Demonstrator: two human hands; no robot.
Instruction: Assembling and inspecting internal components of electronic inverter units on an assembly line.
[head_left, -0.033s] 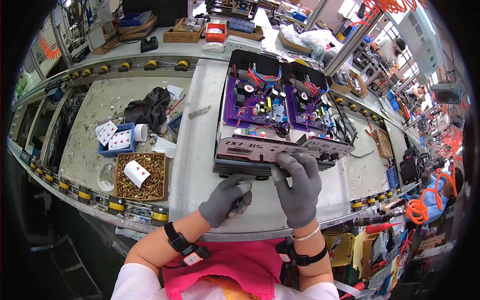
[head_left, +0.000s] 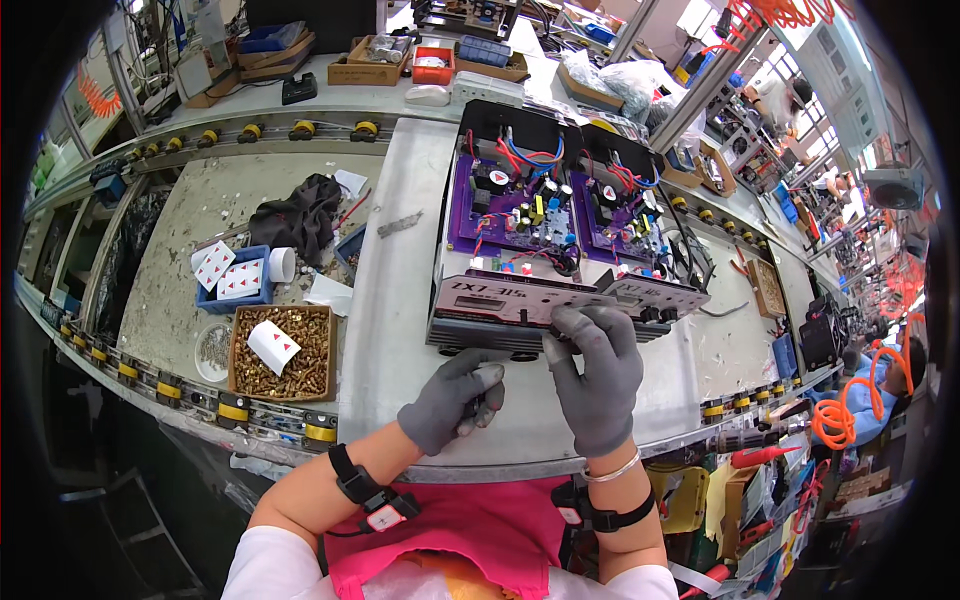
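Two open metal-cased electrical units stand side by side, the left unit (head_left: 515,215) and the right unit (head_left: 625,215). Purple circuit boards and coloured wires show inside them. My right hand (head_left: 598,375), in a grey glove, reaches up to the left unit's pale front panel (head_left: 490,297). Its thumb and fingertips are pinched together there, hiding whatever lies between them. Black knobs (head_left: 652,314) sit on the right unit's panel. My left hand (head_left: 452,402), gloved too, hovers below the left unit with its fingers curled. Something small and dark shows among those fingers, its kind unclear.
Left of the metal work plate (head_left: 385,330) stand a box of brass fittings (head_left: 285,375), a blue bin with cards (head_left: 262,292) and a dark cloth (head_left: 297,215). Roller rails (head_left: 233,410) run along both sides. An orange coiled hose (head_left: 835,420) hangs at the right.
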